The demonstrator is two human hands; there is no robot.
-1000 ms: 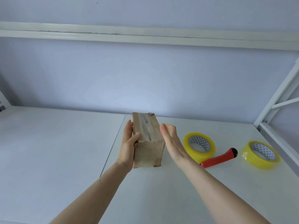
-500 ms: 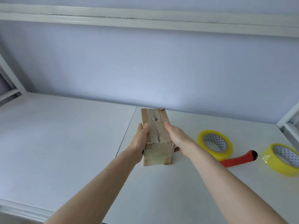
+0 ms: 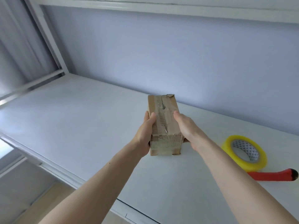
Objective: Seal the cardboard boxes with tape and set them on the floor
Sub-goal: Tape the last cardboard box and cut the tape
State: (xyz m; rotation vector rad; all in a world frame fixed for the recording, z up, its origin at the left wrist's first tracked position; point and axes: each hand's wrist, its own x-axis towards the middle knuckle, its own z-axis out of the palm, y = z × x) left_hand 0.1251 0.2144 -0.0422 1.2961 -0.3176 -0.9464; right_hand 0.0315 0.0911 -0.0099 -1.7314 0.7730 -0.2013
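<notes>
A white worktop (image 3: pixel 80 120) runs wide across the view, meeting a pale lavender wall (image 3: pixel 161 54) at its far edge. A white metal frame (image 3: pixel 48 39) rises at 10 o'clock, and a white beam (image 3: pixel 161 8) crosses at 12. Wood-toned floor (image 3: pixel 40 206) shows at 7 o'clock below the worktop's front edge. Near the centre a taped cardboard box (image 3: pixel 163 123) stands on the worktop, clamped from both sides: the left hand (image 3: pixel 144 135) grips its left face with the thumb over the top, and the right hand (image 3: pixel 188 128) curls round its right side. At 4 o'clock lie a yellow tape roll (image 3: pixel 244 151) and, touching it, a red-handled tool (image 3: pixel 271 175).
</notes>
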